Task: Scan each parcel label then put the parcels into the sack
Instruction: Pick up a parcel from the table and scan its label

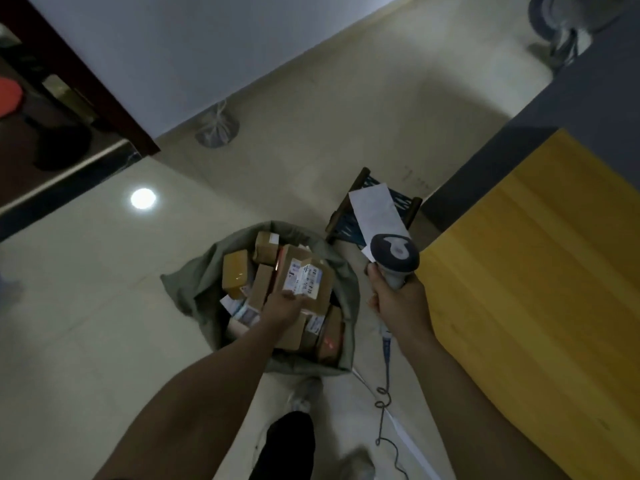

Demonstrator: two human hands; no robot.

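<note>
The fingers [298, 296] of the left hand [282, 304] are curled over the near edge of a brown cardboard parcel [313, 299], clamped on it with the fingertips lying on the lower edge of its white printed label [304, 276]. The parcel is tilted, label up, and sits at the mouth of a grey-green cloth sack [194, 289] that stands open on the cream tiled floor [86, 306]; whether the parcel rests on the load or hangs just above it I cannot tell. Below and around it the sack holds more brown cartons [265, 249], among them a yellowish taped box [236, 271], and a small red spot of light [329, 345] falls on a carton near the sack's close rim. The right hand [398, 304], just beside the sack, has its fingers wrapped tight round the handle of a grey handheld barcode scanner [394, 254], whose head stands above the fist. A dark coiled cable [382, 400] hangs from the handle's base to the floor. Behind the scanner's head shows a white paper slip [375, 213]; whether the hand holds it I cannot tell. Beyond that stands a small dark-framed stool with a blue woven seat [346, 225], and at the right lies a yellow wooden table [536, 289].
</note>
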